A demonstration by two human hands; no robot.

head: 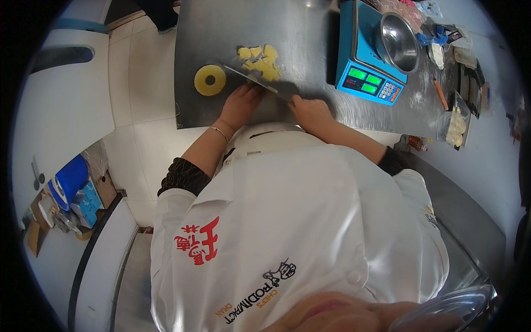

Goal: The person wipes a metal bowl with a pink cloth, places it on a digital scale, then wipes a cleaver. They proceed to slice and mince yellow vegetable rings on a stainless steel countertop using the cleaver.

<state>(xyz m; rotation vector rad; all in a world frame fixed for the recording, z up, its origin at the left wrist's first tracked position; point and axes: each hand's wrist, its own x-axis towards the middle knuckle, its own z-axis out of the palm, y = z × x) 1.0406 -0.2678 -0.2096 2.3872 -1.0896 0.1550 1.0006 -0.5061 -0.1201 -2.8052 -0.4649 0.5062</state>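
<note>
My right hand (312, 112) is closed around the handle of a long-bladed knife (249, 79), whose blade slants up to the left over the steel table (307, 45). Close under the blade, my left hand (242, 103) rests with its fingertips by a small yellowish piece, partly hidden; whether the fingers grip it I cannot tell. Several flat, cut yellow pieces (267, 68) lie just beyond the blade. To the left of the knife tip is a yellow ring (201, 86) with a round hole in its middle.
A blue digital scale (348, 89) with a steel bowl (399, 42) on it stands at the right. Farther right lie an orange-handled tool (440, 94) and a plastic bag of pale round pieces (456, 126). Another person's leg (161, 14) shows beyond the table's left edge.
</note>
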